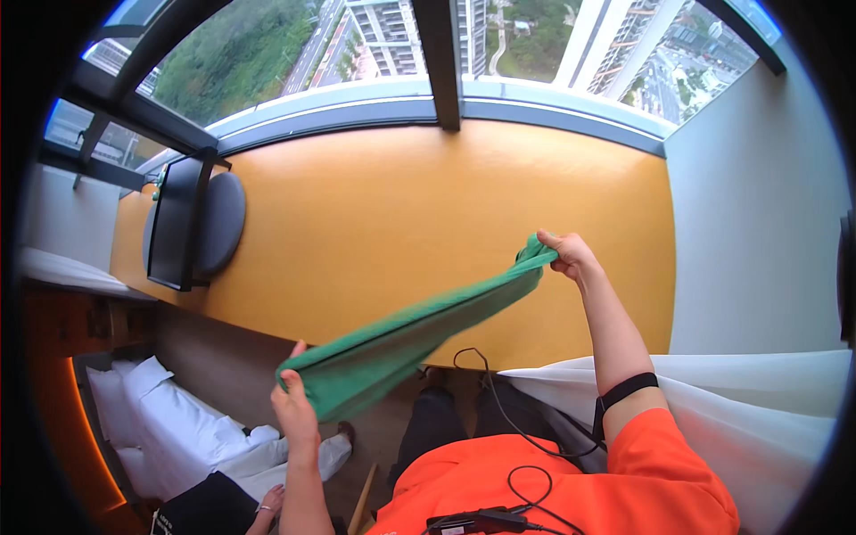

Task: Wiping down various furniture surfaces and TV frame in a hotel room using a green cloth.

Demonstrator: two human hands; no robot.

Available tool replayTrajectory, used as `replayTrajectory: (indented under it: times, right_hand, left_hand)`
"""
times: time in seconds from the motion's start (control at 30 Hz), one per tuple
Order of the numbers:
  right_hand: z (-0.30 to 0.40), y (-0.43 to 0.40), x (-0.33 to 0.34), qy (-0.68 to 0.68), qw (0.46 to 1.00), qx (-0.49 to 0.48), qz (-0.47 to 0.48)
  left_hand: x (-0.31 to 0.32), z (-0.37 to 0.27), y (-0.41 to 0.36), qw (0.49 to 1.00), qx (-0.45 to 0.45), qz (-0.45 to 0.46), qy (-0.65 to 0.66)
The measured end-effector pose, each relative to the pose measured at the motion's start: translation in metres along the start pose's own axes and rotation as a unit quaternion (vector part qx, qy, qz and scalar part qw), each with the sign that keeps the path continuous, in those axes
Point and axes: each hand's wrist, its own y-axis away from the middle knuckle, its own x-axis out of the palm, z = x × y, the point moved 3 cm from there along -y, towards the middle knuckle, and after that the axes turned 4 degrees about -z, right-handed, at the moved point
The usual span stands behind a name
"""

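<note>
A green cloth (pixel 414 328) is stretched slantwise between my two hands, its lower part hanging down over the near edge of the wooden surface. My left hand (pixel 296 401) grips its lower left end, thumb on top. At the upper right, my right hand (pixel 568 253) pinches the bunched other end, above the wooden surface (pixel 401 214). A black cable (pixel 498 401) runs below the cloth, near my body.
A black-framed screen (pixel 177 221) and a grey round seat or cushion (pixel 224 221) are at the left. Windows line the far side. A white curtain (pixel 749 388) hangs at right. Another person's hand (pixel 271 500) and a bed with white bedding (pixel 177 414) are at lower left.
</note>
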Motion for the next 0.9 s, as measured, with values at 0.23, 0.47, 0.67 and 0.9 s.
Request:
replayTrajectory:
  times: [0.23,0.47,0.67,0.9]
  right_hand:
    - [0.134,0.069,-0.090,-0.100,0.937,-0.322,-0.090]
    - [0.038,0.049,-0.231,-0.082,0.942,-0.255,-0.200]
    - [-0.176,-0.002,-0.346,0.293,0.870,0.057,-0.393]
    - [-0.202,-0.092,-0.264,0.357,0.778,-0.191,-0.481]
  left_hand:
    - [0.081,-0.022,0.008,0.990,0.059,0.062,0.112]
    - [0.213,0.075,0.055,0.972,0.118,0.198,0.039]
    - [0.267,0.207,0.106,0.547,0.332,0.653,-0.404]
    - [0.407,0.225,0.056,0.795,0.326,0.463,-0.217]
